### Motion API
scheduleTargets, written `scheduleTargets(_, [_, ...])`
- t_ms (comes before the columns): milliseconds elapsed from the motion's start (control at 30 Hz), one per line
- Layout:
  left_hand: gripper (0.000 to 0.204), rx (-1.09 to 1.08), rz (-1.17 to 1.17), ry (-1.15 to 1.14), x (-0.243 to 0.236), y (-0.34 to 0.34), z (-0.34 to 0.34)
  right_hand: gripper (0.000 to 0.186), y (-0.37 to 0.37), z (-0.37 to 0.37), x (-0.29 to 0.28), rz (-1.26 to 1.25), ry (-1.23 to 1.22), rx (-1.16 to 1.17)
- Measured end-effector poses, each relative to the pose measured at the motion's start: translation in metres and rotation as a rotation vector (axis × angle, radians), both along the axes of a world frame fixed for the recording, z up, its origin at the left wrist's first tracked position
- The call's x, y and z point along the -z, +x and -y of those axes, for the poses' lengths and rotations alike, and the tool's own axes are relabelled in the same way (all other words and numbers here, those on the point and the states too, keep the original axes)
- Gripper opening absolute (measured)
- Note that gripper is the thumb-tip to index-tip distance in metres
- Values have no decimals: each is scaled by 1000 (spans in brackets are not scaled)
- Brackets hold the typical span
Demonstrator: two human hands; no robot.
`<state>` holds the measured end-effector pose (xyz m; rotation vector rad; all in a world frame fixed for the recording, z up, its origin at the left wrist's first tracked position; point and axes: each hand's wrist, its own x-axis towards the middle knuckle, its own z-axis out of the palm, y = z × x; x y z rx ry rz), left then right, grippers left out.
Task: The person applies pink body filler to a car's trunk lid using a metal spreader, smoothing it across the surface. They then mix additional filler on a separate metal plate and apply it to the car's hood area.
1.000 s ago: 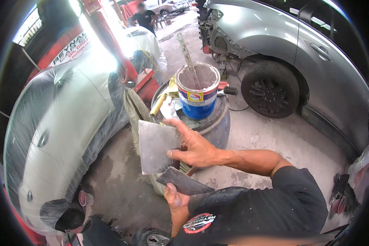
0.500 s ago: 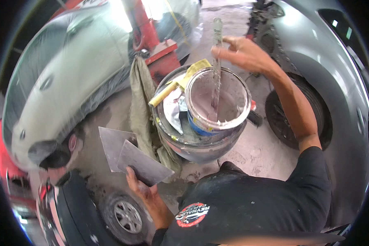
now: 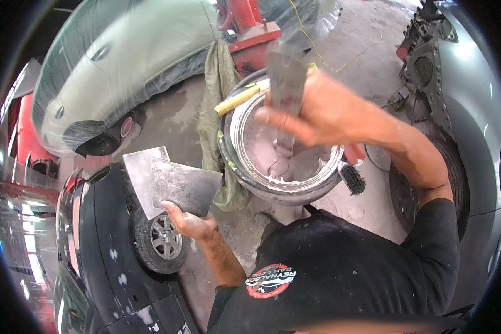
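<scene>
My left hand grips two flat grey metal spreader plates, overlapped and held low at the left of the drum. My right hand, blurred by motion, is closed on an upright, putty-smeared mixing stick over an open can. The stick's lower end stands in the pale pinkish paste inside the can. That can rests on a dark drum, with a yellow roll at its back left and a black-bristled brush at its right.
A plastic-wrapped car is at upper left, beside a red lift post. Khaki cloth hangs by the drum. A dark bumper and wheel lie at lower left; a silver car stands at right.
My right hand has left the spreader plates and taken hold of the stick in the can. My left hand keeps both plates. The view has tilted further down over the can.
</scene>
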<state>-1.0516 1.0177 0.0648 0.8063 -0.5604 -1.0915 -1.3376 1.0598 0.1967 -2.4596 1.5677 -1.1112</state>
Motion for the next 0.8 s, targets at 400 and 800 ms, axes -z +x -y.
scheduleTargets(400, [36,155,19,36,-58,-1,-16,40,-76,-17,-35,705,31,240])
scheduleTargets(800, [31,478,122,-130,-88,-51,-7,27,-153,-58,-80,1178,-260,-9])
